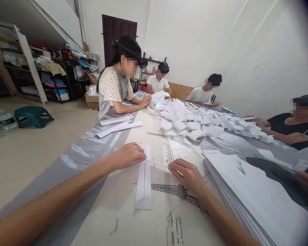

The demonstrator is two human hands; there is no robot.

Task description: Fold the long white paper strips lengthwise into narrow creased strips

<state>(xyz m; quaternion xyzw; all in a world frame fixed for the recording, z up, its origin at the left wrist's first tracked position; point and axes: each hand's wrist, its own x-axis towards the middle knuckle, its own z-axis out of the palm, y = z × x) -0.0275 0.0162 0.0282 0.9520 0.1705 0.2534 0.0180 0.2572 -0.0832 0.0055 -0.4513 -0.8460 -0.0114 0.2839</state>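
Left hand [128, 155] sits knuckles-up with fingers curled onto the far end of the folded paper strip [143, 184]; can't tell if it grips or only presses. Right hand [187, 174] is just right of that end, fingers closed narrow on a thin white sliver [157, 164] that spans to the left fingertips. Strip is long, flat, matte white, both flaps folded to a centre seam, lying lengthwise on the glossy tower-print table cover [123, 212]; crisp sheet stack [251, 191] near right, heap of folded pieces [195, 118] well beyond.
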